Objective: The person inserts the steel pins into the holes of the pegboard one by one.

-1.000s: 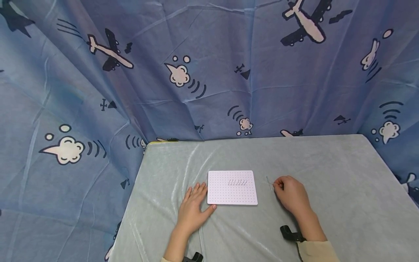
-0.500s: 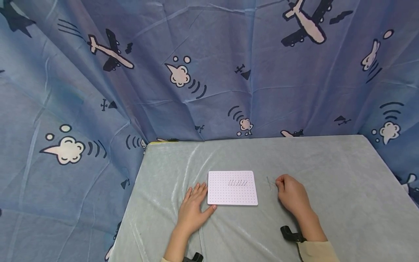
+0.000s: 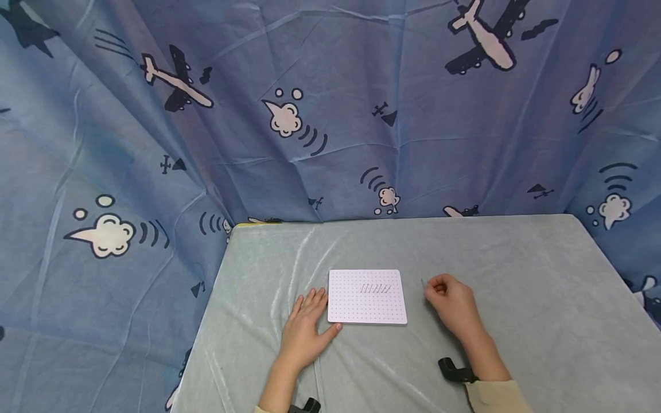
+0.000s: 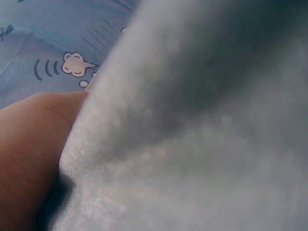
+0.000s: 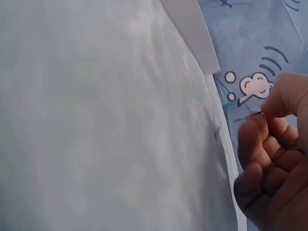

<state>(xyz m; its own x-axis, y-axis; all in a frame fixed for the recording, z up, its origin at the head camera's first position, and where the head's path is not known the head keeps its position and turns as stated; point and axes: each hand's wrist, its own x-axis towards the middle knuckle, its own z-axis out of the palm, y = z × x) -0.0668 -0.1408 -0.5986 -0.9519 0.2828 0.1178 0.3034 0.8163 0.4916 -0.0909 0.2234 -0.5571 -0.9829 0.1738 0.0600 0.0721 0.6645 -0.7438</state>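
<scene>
A white board with a grid of small holes [image 3: 343, 308] lies on the table, with a row of several thin dark pins [image 3: 375, 288] slanting across its upper part. My left hand [image 3: 303, 338] rests flat at the board's left side, its fingertips by the edge and thumb by the near corner. To the right of the board, my right hand [image 3: 454, 305] pinches a thin dark pin [image 5: 249, 117] between thumb and forefinger. Just left of those fingers, a thin pin-like line [image 3: 423, 283] shows; the head view cannot tell whether it is held or lying. The left wrist view shows only part of the hand [image 4: 38, 139].
A pale grey-green velvety cloth [image 3: 372, 373] covers the table. Behind it and at both sides hangs a blue curtain printed with aeroplanes [image 3: 335, 189]. Black wrist cameras sit on both arms, the right one [image 3: 455, 371] near the cloth.
My right hand first drew slightly right, away from the thin pins beside the board, then moved back left over them, covering most of them. The left hand and board stayed put.
</scene>
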